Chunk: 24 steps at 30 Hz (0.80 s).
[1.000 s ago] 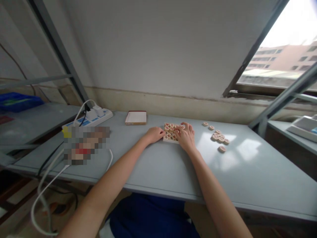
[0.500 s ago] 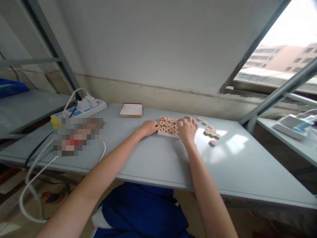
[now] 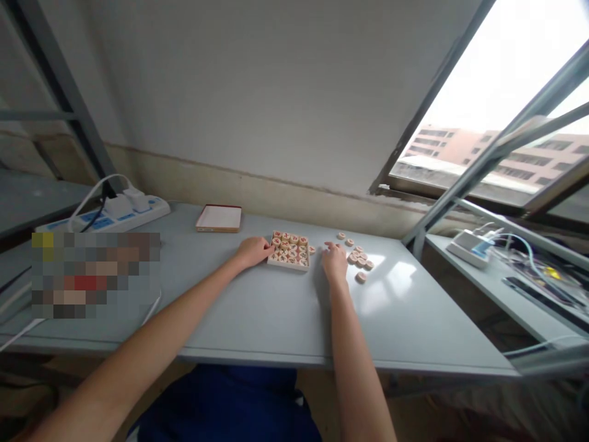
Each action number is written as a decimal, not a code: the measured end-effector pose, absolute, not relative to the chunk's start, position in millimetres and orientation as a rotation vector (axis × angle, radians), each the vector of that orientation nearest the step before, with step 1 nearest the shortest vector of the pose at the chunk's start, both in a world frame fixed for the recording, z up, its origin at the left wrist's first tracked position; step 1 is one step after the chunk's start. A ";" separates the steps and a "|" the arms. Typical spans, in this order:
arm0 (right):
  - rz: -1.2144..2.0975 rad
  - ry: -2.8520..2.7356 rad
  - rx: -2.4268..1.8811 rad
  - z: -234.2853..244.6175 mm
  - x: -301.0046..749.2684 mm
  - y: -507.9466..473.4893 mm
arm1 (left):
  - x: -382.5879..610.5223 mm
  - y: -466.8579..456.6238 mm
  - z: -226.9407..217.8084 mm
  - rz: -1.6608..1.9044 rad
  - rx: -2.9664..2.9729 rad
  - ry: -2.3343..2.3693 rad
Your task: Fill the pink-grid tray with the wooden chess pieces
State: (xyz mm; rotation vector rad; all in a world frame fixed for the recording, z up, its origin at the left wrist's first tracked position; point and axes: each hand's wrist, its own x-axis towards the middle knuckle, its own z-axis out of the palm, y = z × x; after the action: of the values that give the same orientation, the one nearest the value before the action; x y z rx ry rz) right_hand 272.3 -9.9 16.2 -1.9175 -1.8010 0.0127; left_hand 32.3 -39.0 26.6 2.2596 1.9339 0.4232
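Note:
A small white box (image 3: 288, 266) sits on the desk, filled with rows of round wooden Chinese chess pieces (image 3: 292, 248) bearing red and dark characters. My left hand (image 3: 254, 252) has its fingers closed on the box's left edge. One chess piece (image 3: 311, 250) lies just outside the box's right side. Farther right, my right hand (image 3: 335, 263) hovers low over the desk with its fingers partly stretched, and no piece shows in it. Several loose chess pieces (image 3: 361, 258) lie in a scattered group beyond that hand.
An open shallow lid (image 3: 219, 217) with a white inside lies near the wall. At the left is a power strip (image 3: 124, 212) with plugs and cables, beside a blurred-out patch. Metal bed-frame bars (image 3: 455, 184) rise at the right. Another power strip (image 3: 469, 247) stands on the side table.
My right hand has left the box's right side and shifted right, towards the loose pieces. My left hand stays at the box's left edge. The view has turned to the right.

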 end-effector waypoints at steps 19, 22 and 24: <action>0.128 -1.847 -1.522 25.5 255.0 -8.0 | 31.9 -38.5 27.3 0.418 2.217 1.932; 0.112 -1.886 -1.404 31.2 243.3 -15.3 | 32.2 -38.3 27.5 0.405 2.223 1.940; 0.082 -1.979 -1.372 31.1 234.6 -19.1 | 32.5 -38.9 28.1 0.405 2.226 1.942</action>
State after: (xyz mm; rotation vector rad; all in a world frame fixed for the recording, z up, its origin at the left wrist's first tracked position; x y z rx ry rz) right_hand 234.6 -19.1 31.1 -1.3720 -1.9786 0.0816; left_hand 32.5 -38.9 28.1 2.2264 1.9419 0.4051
